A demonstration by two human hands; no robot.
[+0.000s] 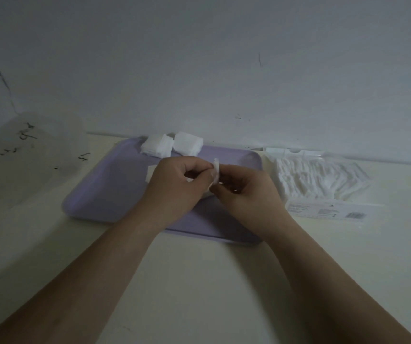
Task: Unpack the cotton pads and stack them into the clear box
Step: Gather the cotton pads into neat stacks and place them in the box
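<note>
table (199, 281): pale cream top, meets the wall at the back | tray (105, 194): lilac, flat at centre, near the wall | packet of cotton pads (323, 180): clear wrap, just right of tray | clear box (38, 157): far left, dark marks on it, apart from tray

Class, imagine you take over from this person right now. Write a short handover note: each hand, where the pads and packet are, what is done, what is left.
Hands: the left hand and right hand both pinch one cotton pad above the lilac tray.
Things: the left pad stack and right pad stack sit side by side at the tray's far edge. The packet, holding many pads, lies right of the tray. The translucent container far left may be the clear box.
Done: some pads unpacked and stacked.
Left: unpack the rest and stack the pads into the box.
</note>
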